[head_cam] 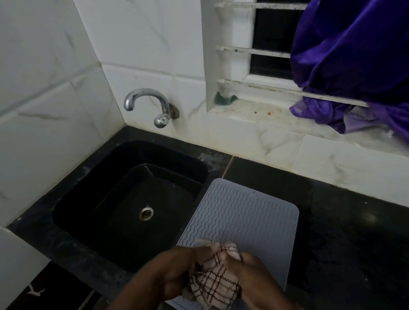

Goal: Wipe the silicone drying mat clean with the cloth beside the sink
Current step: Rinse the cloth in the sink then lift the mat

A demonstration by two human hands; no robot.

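Low in the centre of the frame both hands are closed on the checked cloth [214, 283], the left hand [174, 273] gripping its left side and the right hand [251, 278] curled around its right side, so the fabric is bunched between them just above the near end of the grey silicone drying mat [237, 219]. The mat lies on the black counter [354, 225], its left edge right beside the black sink [130, 200] and seeming to run along the basin's lip. The likeliest slip, as I judge it, comes from that edge: a firm stroke leftward could push the light, flexible mat over the rim into the basin. A loosely wadded cloth may also skim over the wavy ridges and leave residue in the grooves, and its dangling corner could snag the mat's near edge.
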